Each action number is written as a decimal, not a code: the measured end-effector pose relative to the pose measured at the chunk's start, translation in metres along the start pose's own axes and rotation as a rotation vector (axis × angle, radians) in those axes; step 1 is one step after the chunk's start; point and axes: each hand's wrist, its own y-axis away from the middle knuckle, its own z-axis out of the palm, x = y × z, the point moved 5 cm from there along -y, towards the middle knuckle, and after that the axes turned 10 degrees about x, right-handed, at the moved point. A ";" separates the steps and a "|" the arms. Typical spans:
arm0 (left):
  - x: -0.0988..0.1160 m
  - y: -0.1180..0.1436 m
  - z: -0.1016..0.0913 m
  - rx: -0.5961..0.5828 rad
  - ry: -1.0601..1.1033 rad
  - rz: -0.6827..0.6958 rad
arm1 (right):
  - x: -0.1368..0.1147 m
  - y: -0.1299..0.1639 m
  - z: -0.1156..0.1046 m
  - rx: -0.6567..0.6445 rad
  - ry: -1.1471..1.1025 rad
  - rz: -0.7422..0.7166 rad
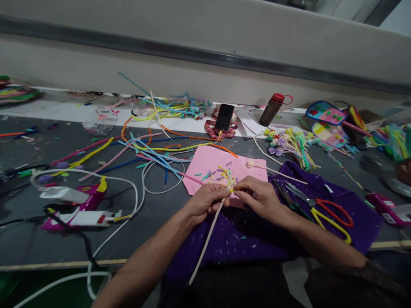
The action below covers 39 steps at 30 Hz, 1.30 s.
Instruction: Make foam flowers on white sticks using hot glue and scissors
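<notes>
My left hand [210,197] is closed on a cream pipe cleaner [207,241], whose long end hangs down toward my lap. At its upper end sits a small yellowish bit [231,191], partly hidden by fingertips. My right hand [258,196] pinches at this tip, its thumb and forefinger close together. Both hands are over the front edge of a pink sheet [201,164], strewn with short cut pieces [221,173] in purple, yellow and teal. Another cream stem with a knobbed end [252,164] lies across the sheet's right side.
Scissors [316,203] lie on a purple cloth [362,222] at right. Behind are a phone [224,117], a bottle [272,110] and bundled pipe-cleaner flowers [292,143]. Loose pipe cleaners [154,152] spread leftward. White cables [136,192] run from a magenta power strip [93,199].
</notes>
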 end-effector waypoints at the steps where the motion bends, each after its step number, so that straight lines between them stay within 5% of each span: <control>1: 0.000 0.000 0.000 0.000 0.000 0.006 | 0.001 0.000 0.000 -0.001 0.003 0.000; 18: -0.007 -0.005 -0.006 0.054 -0.162 0.016 | 0.004 -0.015 -0.025 -0.174 0.089 -0.088; 39: -0.010 -0.007 -0.008 0.038 -0.276 0.032 | 0.008 -0.019 -0.006 -0.394 0.261 -0.207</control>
